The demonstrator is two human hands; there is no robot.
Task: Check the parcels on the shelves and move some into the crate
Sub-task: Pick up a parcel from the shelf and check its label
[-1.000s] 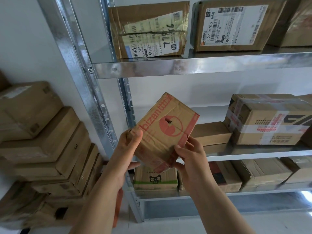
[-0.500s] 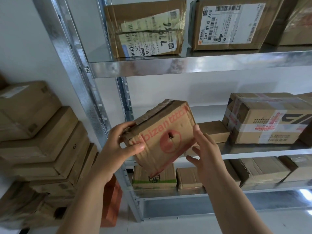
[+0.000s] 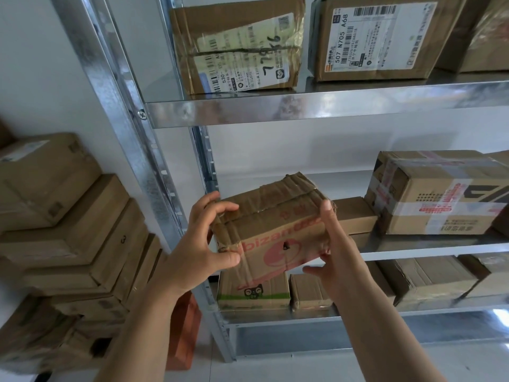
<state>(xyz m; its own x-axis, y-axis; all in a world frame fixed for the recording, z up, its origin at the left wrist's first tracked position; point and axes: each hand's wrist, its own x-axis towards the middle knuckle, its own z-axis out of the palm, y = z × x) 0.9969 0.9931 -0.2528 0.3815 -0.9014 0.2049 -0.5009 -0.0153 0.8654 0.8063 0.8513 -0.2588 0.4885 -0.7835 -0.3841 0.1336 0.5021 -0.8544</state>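
Parcel: the parcel (image 3: 271,230) is held off the middle shelf (image 3: 427,253), in front of its left end and level with its front lip. Whether the far edge touches the shelf cannot be told.
Attitude: the long axis runs left to right, roughly along the shelf's front lip. The taped flaps face up and the red-printed face is turned towards you, tipped slightly down.
Left hand: your left hand (image 3: 198,252) is clamped on the parcel's left end. Its fingers (image 3: 220,208) curl over the top edge and the thumb presses the printed face.
Right hand: your right hand (image 3: 338,260) holds the right end. Its fingers (image 3: 327,216) lie straight up that end and the thumb is hooked under the lower edge.
Bearing: the parcel sits directly between the two hands, and neither is nearer.
Neighbours: a flat box (image 3: 355,213) lies on the shelf just right of the parcel. A taped box (image 3: 440,194) stands further right along the shelf.
Crate: not identified in view. An orange object (image 3: 184,332) stands on the floor below the shelf's left end, and it is uncertain what it is.
Judgement: the check is under way. Either move, back onto the shelf or down to a crate, suits this two-handed hold.
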